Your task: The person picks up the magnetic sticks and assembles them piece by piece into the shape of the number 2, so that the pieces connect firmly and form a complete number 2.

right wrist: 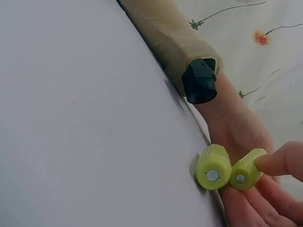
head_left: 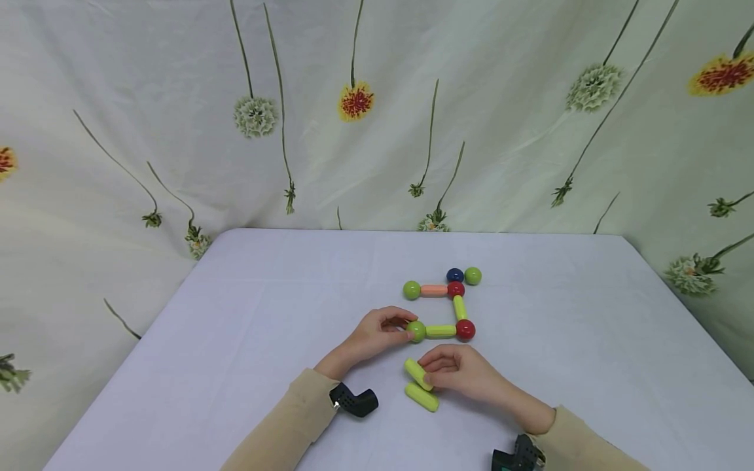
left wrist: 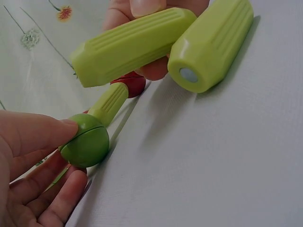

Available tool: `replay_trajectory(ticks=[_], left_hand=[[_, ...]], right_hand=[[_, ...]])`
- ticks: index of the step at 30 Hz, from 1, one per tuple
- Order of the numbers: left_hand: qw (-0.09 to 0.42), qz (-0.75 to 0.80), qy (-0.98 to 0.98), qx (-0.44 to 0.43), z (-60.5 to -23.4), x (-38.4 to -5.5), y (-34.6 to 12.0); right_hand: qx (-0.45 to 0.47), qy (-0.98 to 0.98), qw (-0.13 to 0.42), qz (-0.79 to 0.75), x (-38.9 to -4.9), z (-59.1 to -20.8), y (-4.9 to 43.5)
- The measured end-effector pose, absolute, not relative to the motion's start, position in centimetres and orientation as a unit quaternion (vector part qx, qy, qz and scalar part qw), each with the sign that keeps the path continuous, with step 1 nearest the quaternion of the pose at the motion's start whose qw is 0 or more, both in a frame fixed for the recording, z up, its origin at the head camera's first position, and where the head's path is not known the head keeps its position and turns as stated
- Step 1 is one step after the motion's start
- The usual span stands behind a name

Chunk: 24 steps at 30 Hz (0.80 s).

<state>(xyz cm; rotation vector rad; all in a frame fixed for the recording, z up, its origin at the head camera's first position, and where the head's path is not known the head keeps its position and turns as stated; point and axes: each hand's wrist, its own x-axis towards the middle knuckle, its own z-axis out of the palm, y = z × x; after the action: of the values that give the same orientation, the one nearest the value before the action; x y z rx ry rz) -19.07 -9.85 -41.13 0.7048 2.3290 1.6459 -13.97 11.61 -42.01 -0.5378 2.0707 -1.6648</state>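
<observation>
Tan sleeves [head_left: 285,418] are seen nearest from the head; a green ball [head_left: 418,331] is pinched by the left hand [head_left: 379,333], 1 lime stick [head_left: 415,371] by the right hand [head_left: 465,369], beside a 2nd stick [head_left: 421,397] on the table [head_left: 235,347]. From the left wrist, a 3rd stick [left wrist: 109,105] is touched by the ball. From the right wrist, thumb and fingers are seen parted only by the held stick.

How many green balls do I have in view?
3: the near green ball, held by the left hand; the far-left green ball, at the left end of the orange rod; the far-right green ball, right of the blue ball. None appears hidden.
</observation>
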Motion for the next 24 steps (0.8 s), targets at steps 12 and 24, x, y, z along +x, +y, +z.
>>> replay_trajectory(ticks=[12, 24], left_hand=[[0.099, 0.567, 0.783, 0.236, -43.8, -20.6, -10.0], [0.094, 0.549, 0.793, 0.246, -41.4, -19.3, -9.8]], right_hand=[[-0.113, 0.693, 0.261, -0.662, -14.1, -42.0, 11.5], [-0.080, 0.674, 0.256, -0.688, -14.2, -42.1, 11.3]])
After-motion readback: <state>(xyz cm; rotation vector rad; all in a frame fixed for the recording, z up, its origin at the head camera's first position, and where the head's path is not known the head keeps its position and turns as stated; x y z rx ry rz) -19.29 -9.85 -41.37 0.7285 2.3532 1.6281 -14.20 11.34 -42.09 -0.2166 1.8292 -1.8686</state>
